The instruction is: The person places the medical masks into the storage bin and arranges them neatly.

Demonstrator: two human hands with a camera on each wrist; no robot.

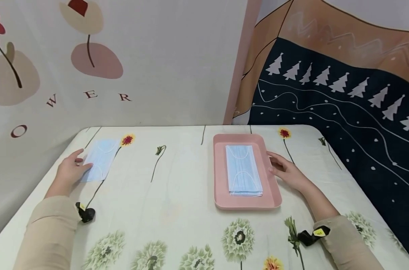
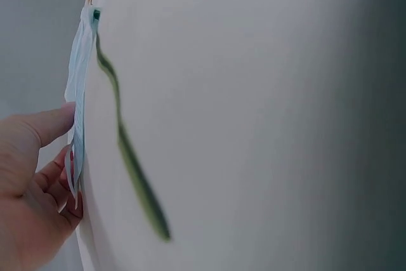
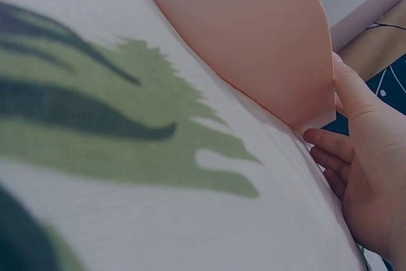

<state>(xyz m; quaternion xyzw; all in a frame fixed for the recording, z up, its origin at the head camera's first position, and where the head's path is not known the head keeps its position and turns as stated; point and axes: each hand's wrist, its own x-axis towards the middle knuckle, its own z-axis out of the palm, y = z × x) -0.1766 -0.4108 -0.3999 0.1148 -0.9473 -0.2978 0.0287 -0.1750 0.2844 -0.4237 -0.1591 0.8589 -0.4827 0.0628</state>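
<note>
At the left of the head view, my left hand [image 1: 70, 170] pinches the near left edge of a light blue face mask [image 1: 102, 159]. In the left wrist view the thumb [image 2: 54, 122] lies on one side of the mask [image 2: 77, 74], with the fingers curled on the other. A pink tray [image 1: 221, 176] lies to the right of the middle, bearing a small stack of blue face masks [image 1: 243, 168], ear loops showing on top. My right hand [image 1: 287, 170] touches the tray's right side with thumb and fingertips, fingers loosely bent; the right wrist view shows them at the tray wall [image 3: 273, 42].
A white tablecloth [image 1: 177, 202] with printed flowers covers the table. Behind it hangs a pale printed curtain [image 1: 177, 67], and a dark cloth with white trees [image 1: 326, 101] borders the right side. Black wrist cameras [image 1: 86, 213] sit by both sleeves.
</note>
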